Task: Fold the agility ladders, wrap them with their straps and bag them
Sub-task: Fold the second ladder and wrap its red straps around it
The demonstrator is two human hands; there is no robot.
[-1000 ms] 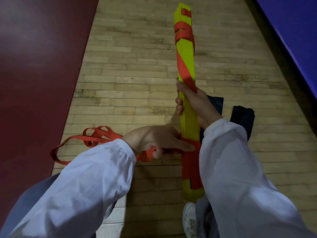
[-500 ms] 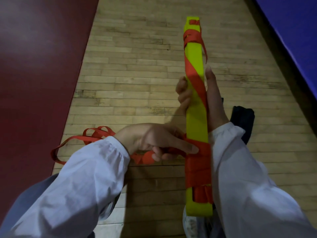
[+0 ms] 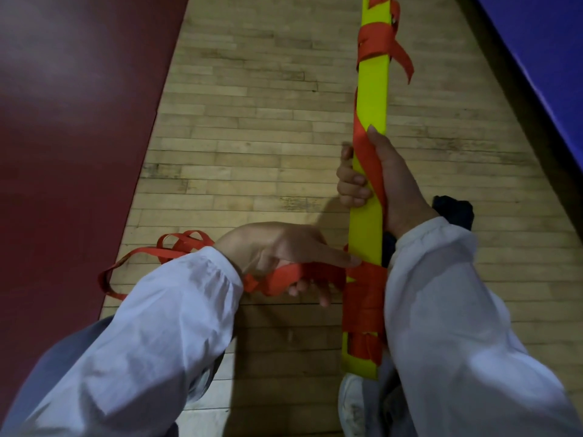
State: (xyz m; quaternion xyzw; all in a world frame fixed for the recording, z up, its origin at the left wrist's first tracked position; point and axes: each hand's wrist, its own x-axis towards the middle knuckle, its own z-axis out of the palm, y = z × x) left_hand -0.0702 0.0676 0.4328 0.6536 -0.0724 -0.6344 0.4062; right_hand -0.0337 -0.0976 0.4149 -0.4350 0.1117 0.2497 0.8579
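The pale wooden floor [image 3: 252, 137] fills the middle of the frame, with a dark red mat [image 3: 79, 121] down the left side and a blue pad [image 3: 552, 58] in the upper right corner.

The folded ladder bundle [image 3: 372, 89], a stack of flat yellow rungs, runs up the centre-right from near the person's shoe [image 3: 350, 402] at the bottom edge to the top edge. It looks stiff along its length and light enough for one hand to carry. The smooth plastic slats could slide against each other, so the middle is the sensible place to hold it.

The orange strap [image 3: 367, 298] is soft webbing, wound thickly round the lower end and spiralling upward. Its loose tail [image 3: 176, 244] loops limply on the floor at lower left, where it is likely to twist or snag.

The right hand [image 3: 388, 184] is wrapped round the bundle at mid-length, pinning one strap turn. The left hand [image 3: 284, 250] grips the strap just beside the bundle, index finger pointing at the wraps.

A dark bag [image 3: 454, 209] peeks out at right.
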